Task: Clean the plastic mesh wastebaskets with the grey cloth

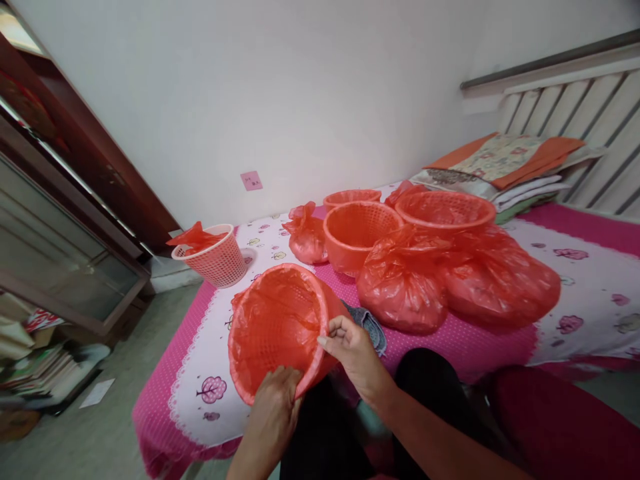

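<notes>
Basket (281, 323) is lined in red film (275, 293), rim (321, 308) clamped by left-hand fingers (285, 376) and right-hand fingers (342, 326); at its ten o'clock, pale basket (223, 263) is left bare-rimmed.

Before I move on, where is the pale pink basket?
In the head view, the pale pink basket stands at the left, on the patterned cover near the wall, beyond the red basket held by the left hand and right hand.

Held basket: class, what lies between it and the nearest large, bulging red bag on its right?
In the head view, a blue denim-like cloth lies on the pink-and-white bedspread between the held basket and that bulging red bag.
</notes>
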Available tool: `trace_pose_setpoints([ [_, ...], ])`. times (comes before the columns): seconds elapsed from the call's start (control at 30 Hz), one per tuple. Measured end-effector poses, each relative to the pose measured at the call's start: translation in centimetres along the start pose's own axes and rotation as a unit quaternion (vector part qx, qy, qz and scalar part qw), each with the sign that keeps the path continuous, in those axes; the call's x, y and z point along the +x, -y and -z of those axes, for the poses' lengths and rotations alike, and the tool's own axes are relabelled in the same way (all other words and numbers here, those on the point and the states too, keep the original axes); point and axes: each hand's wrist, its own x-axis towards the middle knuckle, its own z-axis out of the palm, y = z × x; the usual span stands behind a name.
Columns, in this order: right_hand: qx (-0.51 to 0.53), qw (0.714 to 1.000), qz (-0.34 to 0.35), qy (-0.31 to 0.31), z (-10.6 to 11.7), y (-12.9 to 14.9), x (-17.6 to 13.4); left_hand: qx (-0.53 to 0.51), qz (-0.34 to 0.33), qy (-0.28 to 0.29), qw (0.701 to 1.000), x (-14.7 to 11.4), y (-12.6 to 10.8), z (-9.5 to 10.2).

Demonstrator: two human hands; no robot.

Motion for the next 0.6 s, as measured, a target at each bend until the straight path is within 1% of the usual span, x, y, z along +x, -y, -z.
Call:
trace_pose_setpoints([
  [0.07, -0.01, 1.0, 0.008, 0.0, 0.0, -0.1, 0.0, -0.015, 0.022, 0.036, 0.999, 0.2, 0.1, 0.4],
  [0.13, -0.019, 0.999, 0.026, -0.003, -0.1, -0.5, 0.0, -0.045, 0.047, 0.055, 0.996, 0.1, 0.5, 0.7],
  [0.23, -0.044, 0.997, 0.06, 0.002, -0.5, -1.2, -0.5, -0.109, 0.106, 0.047, 0.987, -0.5, 0.9, 1.2],
  [0.3, -0.069, 0.995, 0.067, 0.017, -1.1, -1.4, -1.3, -0.17, 0.139, 0.016, 0.975, -0.9, 0.6, 1.9],
  [0.37, -0.096, 0.993, 0.069, 0.031, -2.0, -1.7, -2.3, -0.237, 0.151, -0.042, 0.959, -1.0, -0.4, 2.9],
  [0.43, -0.119, 0.989, 0.077, 0.045, -2.9, -2.1, -3.3, -0.281, 0.157, -0.101, 0.942, -0.5, -1.7, 3.8],
  [0.5, -0.14, 0.984, 0.091, 0.06, -3.8, -2.8, -4.2, -0.286, 0.174, -0.132, 0.933, 0.4, -2.7, 4.4],
  [0.6, -0.156, 0.979, 0.101, 0.086, -4.8, -4.2, -5.1, -0.249, 0.202, -0.147, 0.936, 2.4, -3.2, 4.2],
])
